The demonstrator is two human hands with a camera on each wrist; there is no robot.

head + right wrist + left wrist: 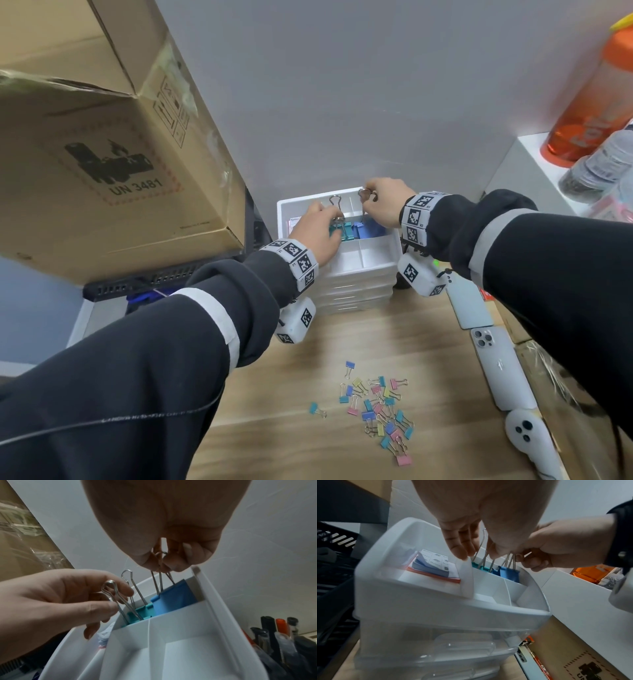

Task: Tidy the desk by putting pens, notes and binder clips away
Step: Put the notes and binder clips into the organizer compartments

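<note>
The left hand (317,229) pinched the wire handles of a teal binder clip (142,613), the right hand (383,205) those of a blue binder clip (173,601). Both clips stood side by side in a rear compartment of the white organizer tray (380,263). Small coloured clips (378,407) lay scattered on the counter (281,442).

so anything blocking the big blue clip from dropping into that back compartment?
Nothing visible. The right hand pinches the blue clip by its wire handles, its body already inside the organizer compartment beside the teal clip, which the left hand holds.
</note>
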